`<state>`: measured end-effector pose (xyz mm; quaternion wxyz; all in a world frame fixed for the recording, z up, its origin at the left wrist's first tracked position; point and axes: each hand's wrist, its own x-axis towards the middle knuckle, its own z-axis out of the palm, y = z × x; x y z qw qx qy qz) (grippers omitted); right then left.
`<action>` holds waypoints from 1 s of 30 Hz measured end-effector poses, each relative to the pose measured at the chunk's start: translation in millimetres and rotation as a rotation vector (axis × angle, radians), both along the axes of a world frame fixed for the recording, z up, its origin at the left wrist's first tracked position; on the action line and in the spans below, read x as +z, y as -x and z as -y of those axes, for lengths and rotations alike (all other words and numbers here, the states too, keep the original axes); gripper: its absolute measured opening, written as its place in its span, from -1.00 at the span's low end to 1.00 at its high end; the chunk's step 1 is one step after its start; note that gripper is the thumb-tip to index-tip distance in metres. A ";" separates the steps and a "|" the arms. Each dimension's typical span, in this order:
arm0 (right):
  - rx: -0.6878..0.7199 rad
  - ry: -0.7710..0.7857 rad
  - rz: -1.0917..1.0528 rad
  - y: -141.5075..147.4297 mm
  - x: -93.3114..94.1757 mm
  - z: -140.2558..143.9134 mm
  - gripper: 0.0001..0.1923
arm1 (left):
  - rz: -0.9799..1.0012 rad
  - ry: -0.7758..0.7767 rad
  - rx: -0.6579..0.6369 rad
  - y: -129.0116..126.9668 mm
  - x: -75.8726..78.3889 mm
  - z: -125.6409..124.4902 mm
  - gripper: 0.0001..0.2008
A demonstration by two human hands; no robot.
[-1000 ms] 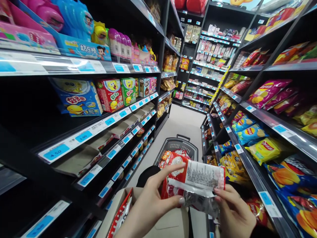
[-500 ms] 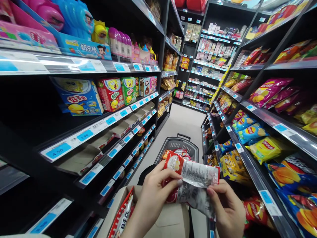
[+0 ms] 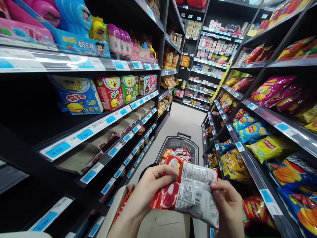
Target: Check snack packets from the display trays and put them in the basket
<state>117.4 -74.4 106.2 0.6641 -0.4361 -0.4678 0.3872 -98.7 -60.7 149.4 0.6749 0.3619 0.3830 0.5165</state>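
Observation:
A red and silver snack bag (image 3: 192,190) is stretched between my two hands, its printed back with a barcode turned up toward me. My left hand (image 3: 155,186) pinches its left side, thumb on top. At the right end, my right hand (image 3: 228,198) grips the edge between thumb and fingers. Just below lies an open cardboard box (image 3: 165,224), with part of a red packet (image 3: 123,204) showing at its left side, mostly behind my left forearm. Beyond the bag, a grey shopping basket (image 3: 194,145) on the floor holds several red packets (image 3: 182,153).
Shelves (image 3: 94,127) on the left carry boxed sweets (image 3: 111,92) and toys. On the right, shelves (image 3: 247,165) hold bags of chips (image 3: 268,147). The aisle floor (image 3: 184,117) runs between them to a stocked back shelf (image 3: 210,62).
The snack bag has been flattened and tilted so more of its back and barcode show. My left hand has shifted slightly left; both hands still hold the bag.

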 end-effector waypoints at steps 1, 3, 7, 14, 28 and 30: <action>0.009 0.007 -0.043 -2.8 -1.2 0.3 -0.85 | 0.066 0.031 -0.027 0.6 2.8 2.4 -0.86; 0.024 0.044 -0.172 -6.8 -1.9 2.8 -0.76 | 0.241 0.043 -0.101 0.4 9.2 8.0 -0.68; -0.003 0.087 -0.224 -10.8 -3.0 7.0 -0.59 | 0.283 -0.037 -0.145 -6.1 15.1 13.9 -0.44; -0.307 -0.081 0.279 -10.3 -3.6 -7.0 -0.78 | -1.069 -0.178 0.080 -23.3 7.2 5.7 -0.61; -0.639 0.567 0.439 -67.5 -123.6 -78.1 -0.69 | -1.885 0.259 -0.129 31.6 5.4 8.6 -0.73; -0.601 0.542 0.397 -53.6 -146.7 -81.5 -0.73 | -1.905 0.239 -0.112 26.2 0.8 6.3 -0.66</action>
